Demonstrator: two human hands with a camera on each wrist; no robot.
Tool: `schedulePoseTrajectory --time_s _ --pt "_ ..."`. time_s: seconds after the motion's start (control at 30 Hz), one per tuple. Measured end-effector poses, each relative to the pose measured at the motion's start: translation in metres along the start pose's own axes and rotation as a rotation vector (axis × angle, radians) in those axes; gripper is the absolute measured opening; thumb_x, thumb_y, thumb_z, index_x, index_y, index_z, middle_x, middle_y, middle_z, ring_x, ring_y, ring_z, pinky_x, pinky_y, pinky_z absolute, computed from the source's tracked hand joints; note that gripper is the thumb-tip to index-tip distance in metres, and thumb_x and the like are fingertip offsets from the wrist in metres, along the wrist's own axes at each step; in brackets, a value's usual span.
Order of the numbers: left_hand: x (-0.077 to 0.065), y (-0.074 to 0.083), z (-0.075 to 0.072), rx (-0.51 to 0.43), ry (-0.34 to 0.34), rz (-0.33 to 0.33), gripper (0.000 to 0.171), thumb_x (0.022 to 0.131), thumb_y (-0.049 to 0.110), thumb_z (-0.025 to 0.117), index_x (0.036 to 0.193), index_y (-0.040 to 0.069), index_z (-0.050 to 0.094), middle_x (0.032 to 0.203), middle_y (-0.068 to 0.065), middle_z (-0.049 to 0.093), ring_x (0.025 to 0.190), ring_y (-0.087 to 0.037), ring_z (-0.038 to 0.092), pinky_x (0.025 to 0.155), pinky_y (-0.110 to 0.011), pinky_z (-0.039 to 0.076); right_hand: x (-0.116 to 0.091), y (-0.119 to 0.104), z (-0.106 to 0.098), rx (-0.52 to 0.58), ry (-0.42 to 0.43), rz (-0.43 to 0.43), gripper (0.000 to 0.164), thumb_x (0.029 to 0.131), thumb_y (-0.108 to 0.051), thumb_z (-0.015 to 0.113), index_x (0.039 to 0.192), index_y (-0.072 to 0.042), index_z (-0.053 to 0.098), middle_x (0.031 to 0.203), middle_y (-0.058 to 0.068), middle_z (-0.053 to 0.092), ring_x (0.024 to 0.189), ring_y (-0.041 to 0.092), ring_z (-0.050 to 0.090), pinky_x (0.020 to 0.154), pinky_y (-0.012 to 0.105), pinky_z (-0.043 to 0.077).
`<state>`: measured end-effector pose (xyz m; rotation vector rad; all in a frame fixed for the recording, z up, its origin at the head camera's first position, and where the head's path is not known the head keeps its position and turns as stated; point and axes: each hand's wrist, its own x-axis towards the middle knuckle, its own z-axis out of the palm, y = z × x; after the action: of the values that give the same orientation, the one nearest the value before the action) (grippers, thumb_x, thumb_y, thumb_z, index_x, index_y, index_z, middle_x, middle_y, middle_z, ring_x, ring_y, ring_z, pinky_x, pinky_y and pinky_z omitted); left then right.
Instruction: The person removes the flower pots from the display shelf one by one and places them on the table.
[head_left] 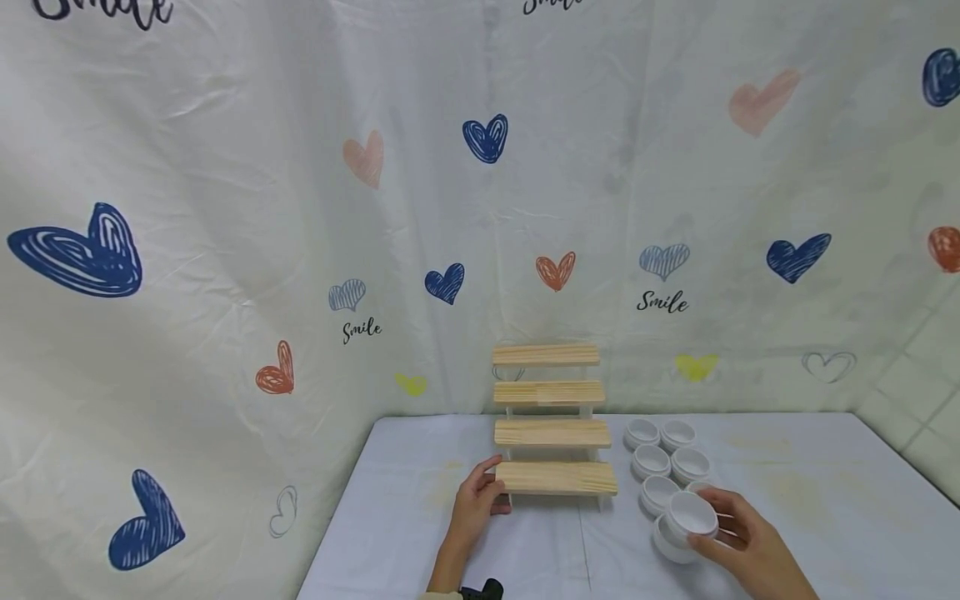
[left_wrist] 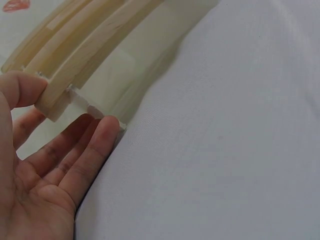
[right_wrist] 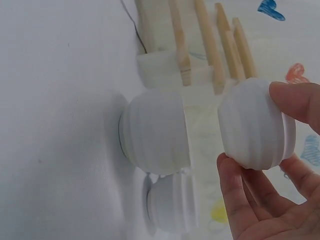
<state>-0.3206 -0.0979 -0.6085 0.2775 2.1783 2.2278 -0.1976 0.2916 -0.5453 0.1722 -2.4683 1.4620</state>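
Observation:
My left hand (head_left: 472, 510) grips the left end of the lowest shelf on a four-tier wooden stand (head_left: 555, 477). In the left wrist view, the thumb lies at the board's end (left_wrist: 54, 102) and the other fingers are beneath it, around the pale side support (left_wrist: 86, 102). My right hand (head_left: 753, 546) holds a small white ribbed pot (right_wrist: 252, 125) between thumb and fingers. This pot is raised off the table and overlaps another white pot (head_left: 670, 542) in the head view. Seen from the right wrist, a standing pot (right_wrist: 157, 131) is apart from the held one.
Several more white pots (head_left: 651, 461) stand in two rows right of the stand. A white cloth (head_left: 795, 492) covers the table. Behind the table hangs a pale curtain (head_left: 420, 225) printed with hearts and words.

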Motion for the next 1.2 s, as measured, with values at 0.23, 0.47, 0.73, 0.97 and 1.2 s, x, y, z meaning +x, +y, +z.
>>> schedulePoseTrajectory --time_s 0.23,0.47,0.73,0.97,1.2 --pt "0.001 0.000 0.000 -0.008 0.007 -0.009 0.048 0.100 0.011 0.060 0.147 0.009 0.053 0.112 -0.011 0.068 0.099 -0.031 0.070 0.074 -0.040 0.066 -0.003 0.008 -0.010 -0.050 -0.020 0.102 0.062 0.087 -0.020 0.082 0.139 -0.001 0.052 0.112 -0.037 0.051 0.096 -0.016 0.057 0.078 0.007 0.054" --pt "0.001 0.000 0.000 -0.003 0.009 -0.019 0.048 0.099 0.010 0.061 0.146 0.011 0.054 0.112 -0.011 0.068 0.098 -0.027 0.070 0.074 -0.038 0.066 -0.007 0.016 -0.017 -0.069 0.005 0.097 0.061 0.087 -0.021 0.082 0.136 0.001 0.051 0.110 -0.041 0.049 0.095 -0.018 0.056 0.075 0.007 0.054" --pt "0.002 -0.001 -0.001 -0.005 0.004 -0.020 0.048 0.100 0.011 0.060 0.147 0.012 0.054 0.113 -0.011 0.068 0.097 -0.023 0.070 0.074 -0.036 0.066 -0.011 0.023 -0.025 -0.045 0.021 0.127 0.063 0.088 -0.018 0.081 0.137 0.004 0.047 0.107 -0.042 0.050 0.093 -0.019 0.055 0.073 0.006 0.054" --pt "0.003 -0.002 -0.001 -0.006 0.006 -0.028 0.048 0.099 0.011 0.061 0.147 0.012 0.054 0.113 -0.011 0.068 0.098 -0.026 0.070 0.073 -0.035 0.066 -0.008 0.026 -0.033 -0.093 -0.032 0.278 0.077 0.087 -0.032 0.082 0.144 0.003 0.042 0.109 -0.033 0.054 0.090 -0.021 0.051 0.073 0.010 0.056" --pt "0.003 -0.003 -0.001 -0.011 0.007 -0.022 0.049 0.098 0.010 0.061 0.147 0.011 0.054 0.112 -0.012 0.069 0.096 -0.028 0.071 0.072 -0.035 0.066 -0.010 0.035 -0.035 -0.096 -0.036 0.295 0.078 0.086 -0.030 0.083 0.143 0.004 0.042 0.110 -0.011 0.065 0.089 -0.019 0.053 0.074 0.010 0.057"
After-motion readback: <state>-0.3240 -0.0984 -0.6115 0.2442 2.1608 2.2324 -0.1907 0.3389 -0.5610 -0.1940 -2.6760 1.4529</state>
